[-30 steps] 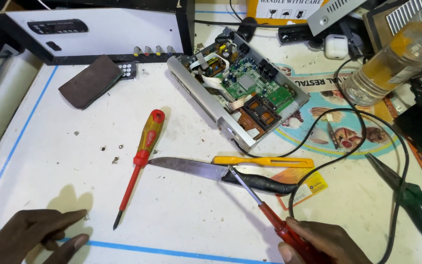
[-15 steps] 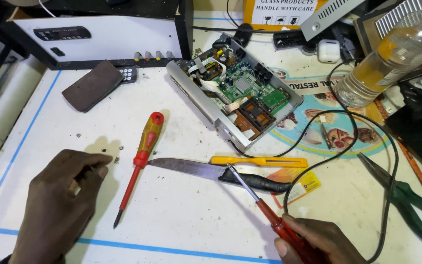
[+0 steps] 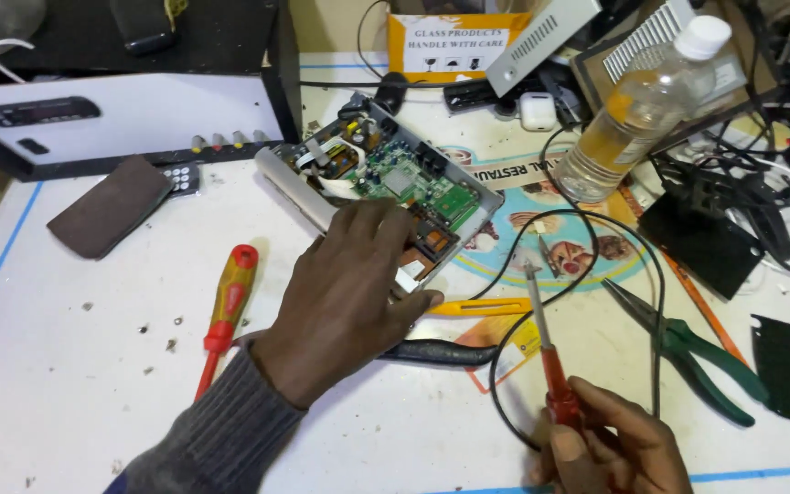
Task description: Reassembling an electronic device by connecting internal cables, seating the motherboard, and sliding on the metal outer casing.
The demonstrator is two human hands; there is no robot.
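White and crowded with tools, the surface [image 3: 75, 384] carries an opened electronics box [image 3: 386, 187] with a green circuit board, near its middle. On it the left hand [image 3: 358, 284] lies flat with fingers spread, gripping nothing. At the bottom edge the right hand [image 3: 610, 448] is closed around a red-handled screwdriver [image 3: 546, 352], tip up, beside a black cable [image 3: 578, 274] and green-handled pliers [image 3: 697, 366].

On your white, blue-taped bench [image 3: 66, 402]: a red-and-yellow-handled screwdriver [image 3: 224, 311] lies at left, near a dark brown rectangular pad [image 3: 110, 206]. You see a white, black-edged box with small knobs [image 3: 139, 123] behind it. A clear plastic bottle with a white cap [image 3: 637, 110] leans at upper right. Green-handled pliers [image 3: 697, 361] lie at right, beside a looping black cable [image 3: 587, 274]. A yellow cardboard label [image 3: 454, 41] stands at the back.
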